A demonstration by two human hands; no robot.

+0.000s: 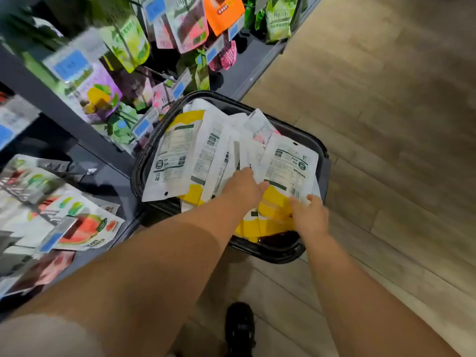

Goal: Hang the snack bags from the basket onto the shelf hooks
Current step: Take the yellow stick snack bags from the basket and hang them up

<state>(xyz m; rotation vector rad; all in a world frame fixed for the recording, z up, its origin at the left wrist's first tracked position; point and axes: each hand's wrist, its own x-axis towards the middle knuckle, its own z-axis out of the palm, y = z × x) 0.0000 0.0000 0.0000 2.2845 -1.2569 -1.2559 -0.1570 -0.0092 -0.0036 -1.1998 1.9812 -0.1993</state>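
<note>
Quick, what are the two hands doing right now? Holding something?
Left hand: fingers hidden in the pile of bags, cannot tell.
Right hand: pinching the white and yellow bag.

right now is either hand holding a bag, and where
Both seem to pinch the white bag atop the basket: left hand at its near left edge, right hand at its near right corner.

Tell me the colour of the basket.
The basket is black, clearest in the head view.
</note>
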